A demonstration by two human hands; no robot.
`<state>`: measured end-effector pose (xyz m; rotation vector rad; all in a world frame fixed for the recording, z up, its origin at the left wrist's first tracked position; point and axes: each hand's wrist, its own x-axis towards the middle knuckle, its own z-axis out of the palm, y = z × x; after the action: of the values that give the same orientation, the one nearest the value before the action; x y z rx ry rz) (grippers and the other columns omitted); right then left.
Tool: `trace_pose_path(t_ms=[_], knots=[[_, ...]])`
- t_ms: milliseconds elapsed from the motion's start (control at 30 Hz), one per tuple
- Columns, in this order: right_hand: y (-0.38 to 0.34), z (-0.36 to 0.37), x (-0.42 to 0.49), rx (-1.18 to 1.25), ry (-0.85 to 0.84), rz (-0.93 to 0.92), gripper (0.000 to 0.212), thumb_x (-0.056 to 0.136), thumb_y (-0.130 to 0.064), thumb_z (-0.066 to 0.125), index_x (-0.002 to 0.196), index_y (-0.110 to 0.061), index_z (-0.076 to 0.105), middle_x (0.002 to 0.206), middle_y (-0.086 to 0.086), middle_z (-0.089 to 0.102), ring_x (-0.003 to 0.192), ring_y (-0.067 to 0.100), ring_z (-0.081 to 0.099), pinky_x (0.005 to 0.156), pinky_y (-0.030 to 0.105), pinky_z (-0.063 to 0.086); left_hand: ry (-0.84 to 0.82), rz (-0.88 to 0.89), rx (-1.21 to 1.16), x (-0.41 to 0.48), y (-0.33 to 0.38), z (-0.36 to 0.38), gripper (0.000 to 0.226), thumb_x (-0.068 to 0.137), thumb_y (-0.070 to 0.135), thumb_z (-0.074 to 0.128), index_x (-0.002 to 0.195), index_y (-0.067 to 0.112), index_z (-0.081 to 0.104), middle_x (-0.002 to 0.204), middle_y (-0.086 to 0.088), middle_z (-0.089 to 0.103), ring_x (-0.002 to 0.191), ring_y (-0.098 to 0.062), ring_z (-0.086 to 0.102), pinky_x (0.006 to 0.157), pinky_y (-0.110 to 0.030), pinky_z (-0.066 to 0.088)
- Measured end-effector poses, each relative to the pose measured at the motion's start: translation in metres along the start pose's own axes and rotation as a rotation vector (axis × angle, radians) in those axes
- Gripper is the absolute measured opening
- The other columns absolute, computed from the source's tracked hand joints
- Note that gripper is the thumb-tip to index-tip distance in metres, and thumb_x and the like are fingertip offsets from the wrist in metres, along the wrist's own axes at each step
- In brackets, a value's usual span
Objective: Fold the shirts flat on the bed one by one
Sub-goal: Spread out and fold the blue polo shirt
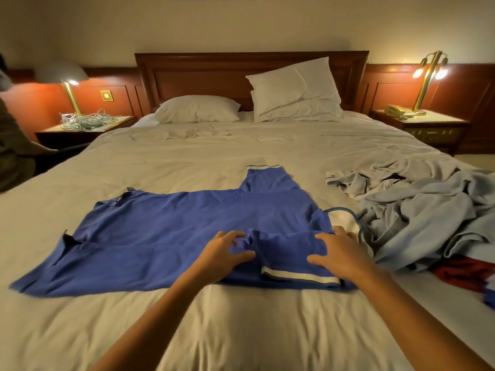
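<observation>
Shirts: 1 blue shirt (174, 236) spread flat on bed (241, 330), body running well left of the fingers.
L hand (223, 253): fingers curled, seem to pinch a raised ridge of blue fabric (view soft).
R hand (340, 255): fingers spread, relaxed, pressing the folded sleeve; white cuff (297, 275) just below them.
Right of R fingers: 1 grey garment heap (417, 218), 1 red item (463, 274).
Far beyond fingers: 2 pillows (198, 109) (292, 89), wood headboard (203, 73), 2 nightstands (80, 132) (428, 127), 2 lit lamps (63, 73) (428, 73).
</observation>
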<state>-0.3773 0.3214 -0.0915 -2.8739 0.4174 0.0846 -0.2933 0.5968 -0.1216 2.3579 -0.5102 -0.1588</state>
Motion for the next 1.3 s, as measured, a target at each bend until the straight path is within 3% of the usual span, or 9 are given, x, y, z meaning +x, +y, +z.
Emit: trace_pose_path(t_ms=[200,367,467,567,833,967,1067,1200,1300], knots=[[-0.068,0.04,0.014,0.157,-0.04,-0.225,0.055,0.101,-0.053,0.044,0.151,-0.031,0.038,0.159,-0.002,0.033,0.146,0.022,0.029,0.115,0.042,0.024,0.088,-0.104,0.465,-0.038,-0.125,-0.108,0.041,0.098,0.051,0.053,0.138,0.041,0.054,0.147,0.006,0.046,0.136,-0.022,0.042,0.109,-0.037,0.035],[-0.085,0.061,0.054,0.124,0.092,-0.132,0.047,0.106,-0.044,0.034,0.147,-0.024,0.044,0.147,0.004,0.048,0.137,0.027,0.041,0.11,0.04,0.029,0.276,-0.176,0.59,-0.068,-0.216,-0.176,0.027,0.095,0.038,0.063,0.116,0.022,0.068,0.123,-0.006,0.064,0.119,-0.032,0.054,0.104,-0.048,0.033],[-0.079,0.071,0.071,0.021,0.092,-0.093,0.028,0.105,-0.045,0.035,0.109,-0.026,0.055,0.121,0.003,0.056,0.119,0.03,0.049,0.094,0.04,0.032,0.338,-0.165,0.653,-0.063,-0.234,-0.189,0.02,0.091,0.033,0.069,0.091,0.014,0.065,0.096,-0.012,0.064,0.095,-0.04,0.056,0.09,-0.05,0.037],[-0.077,0.075,0.082,0.008,0.119,-0.118,0.021,0.105,-0.042,0.037,0.09,-0.027,0.04,0.105,-0.003,0.057,0.109,0.028,0.049,0.083,0.038,0.027,0.311,-0.16,0.687,-0.054,-0.242,-0.194,0.018,0.096,0.04,0.061,0.09,0.023,0.06,0.095,-0.003,0.061,0.098,-0.033,0.053,0.087,-0.044,0.032],[-0.068,0.082,0.085,0.076,0.263,-0.183,0.013,0.103,-0.037,0.045,0.095,-0.026,0.049,0.092,-0.007,0.055,0.098,0.026,0.055,0.083,0.038,0.03,0.259,-0.162,0.641,-0.037,-0.261,-0.204,0.044,0.089,0.068,0.039,0.103,0.032,0.059,0.105,0.001,0.048,0.104,-0.028,0.045,0.095,-0.044,0.028],[-0.065,0.09,0.079,0.013,0.251,-0.198,0.026,0.102,-0.043,0.044,0.122,-0.031,0.054,0.125,-0.002,0.049,0.118,0.026,0.048,0.095,0.04,0.034,0.319,-0.228,0.602,-0.046,-0.26,-0.199,0.081,0.07,0.087,0.027,0.126,0.036,0.056,0.129,-0.008,0.044,0.125,-0.037,0.041,0.107,-0.051,0.026],[-0.061,0.083,0.07,-0.106,0.227,-0.07,0.048,0.1,-0.056,0.038,0.145,-0.04,0.038,0.158,0.004,0.022,0.145,0.03,0.023,0.114,0.045,0.02,0.353,-0.348,0.686,-0.053,-0.254,-0.197,0.095,0.069,0.093,0.021,0.141,0.035,0.047,0.141,-0.016,0.04,0.13,-0.041,0.036,0.107,-0.053,0.027],[-0.035,0.06,0.051,-0.122,0.284,0.173,0.068,0.093,-0.071,0.035,0.153,-0.04,0.027,0.163,0.017,0.013,0.149,0.041,0.008,0.118,0.057,0.013,0.285,-0.582,0.762,-0.058,-0.238,-0.193,0.096,0.07,0.094,0.017,0.151,0.044,0.025,0.134,-0.018,0.048,0.121,-0.037,0.047,0.099,-0.049,0.038],[-0.008,0.037,0.036,-0.135,0.385,0.338,0.078,0.082,-0.081,0.04,0.148,-0.04,0.037,0.154,0.022,0.028,0.14,0.048,0.025,0.111,0.062,0.021,0.273,-0.615,0.778,-0.058,-0.228,-0.193,0.091,0.073,0.091,0.022,0.151,0.044,0.024,0.134,-0.017,0.05,0.117,-0.036,0.052,0.093,-0.044,0.043]])
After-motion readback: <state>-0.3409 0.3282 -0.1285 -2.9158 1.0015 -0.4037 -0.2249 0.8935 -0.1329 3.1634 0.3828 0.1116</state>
